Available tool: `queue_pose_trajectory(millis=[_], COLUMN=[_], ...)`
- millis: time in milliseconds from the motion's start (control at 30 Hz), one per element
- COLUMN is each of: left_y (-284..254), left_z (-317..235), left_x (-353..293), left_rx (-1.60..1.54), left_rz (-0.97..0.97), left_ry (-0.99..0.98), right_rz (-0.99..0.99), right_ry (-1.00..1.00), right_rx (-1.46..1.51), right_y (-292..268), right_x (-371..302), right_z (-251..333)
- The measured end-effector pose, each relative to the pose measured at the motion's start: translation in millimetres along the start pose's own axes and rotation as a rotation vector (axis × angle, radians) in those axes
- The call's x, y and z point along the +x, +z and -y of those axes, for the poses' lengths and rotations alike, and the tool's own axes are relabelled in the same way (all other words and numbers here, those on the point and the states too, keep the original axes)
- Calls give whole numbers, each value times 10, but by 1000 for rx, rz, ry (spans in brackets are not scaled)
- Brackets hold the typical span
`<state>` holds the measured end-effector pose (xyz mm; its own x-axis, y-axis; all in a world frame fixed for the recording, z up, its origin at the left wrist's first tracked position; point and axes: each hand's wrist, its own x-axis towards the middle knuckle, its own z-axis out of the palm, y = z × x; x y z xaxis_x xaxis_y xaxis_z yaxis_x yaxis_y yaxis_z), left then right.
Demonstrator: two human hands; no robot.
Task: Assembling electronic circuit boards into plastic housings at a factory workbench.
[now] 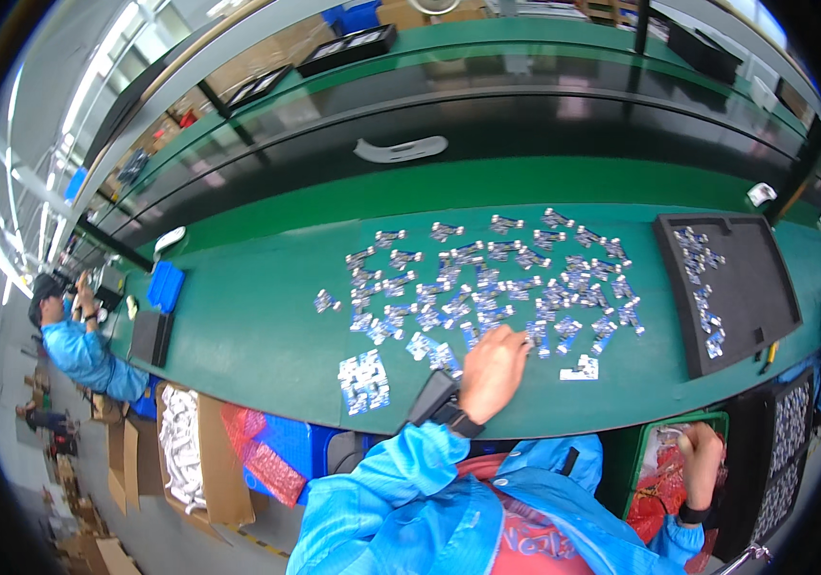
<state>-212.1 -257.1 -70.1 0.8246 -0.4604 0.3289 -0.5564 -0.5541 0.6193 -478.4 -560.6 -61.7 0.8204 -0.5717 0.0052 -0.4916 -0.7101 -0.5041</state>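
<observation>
My left hand [493, 372] rests low over the green table, its fingers drawn together at the near edge of a spread of small blue circuit boards [492, 278]. Its fingertips are partly hidden, so what they grip cannot be made out. A dark boxy device [432, 395] is beside that wrist. Off the table's front edge at the right, my right hand [703, 460] is curled above a green crate [642, 460] holding red wrapping; its grip is unclear. Several blue-white panels [364, 381] lie left of my left hand, and one pale board [580, 368] lies to its right.
A black foam tray [751, 287] with several boards stands at the right end. Further left are a blue bin [166, 286] and a dark box [150, 337]. Below the edge sits a carton of white parts [183, 446]. A co-worker [84, 350] in blue works at far left.
</observation>
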Motion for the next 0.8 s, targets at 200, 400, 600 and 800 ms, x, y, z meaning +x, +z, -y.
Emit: queue_pose_trajectory(millis=[200,400,600,800], left_y=[-483,-1171,-1218,-1204], left_z=[-105,466,1028,846], left_x=[-202,-926,-1304,-1242], left_rx=[28,588,441,-215], left_rz=[-143,-336,-316,-524], left_ry=[51,-350,-541,-536], right_rz=[-91,69,571,702], right_ry=[-30,-240,-725,-706], right_rx=[-438,12,447,628], right_y=[144,281,949,1625], right_x=[-149,73,105,55], right_z=[-399,1231,2655,3240])
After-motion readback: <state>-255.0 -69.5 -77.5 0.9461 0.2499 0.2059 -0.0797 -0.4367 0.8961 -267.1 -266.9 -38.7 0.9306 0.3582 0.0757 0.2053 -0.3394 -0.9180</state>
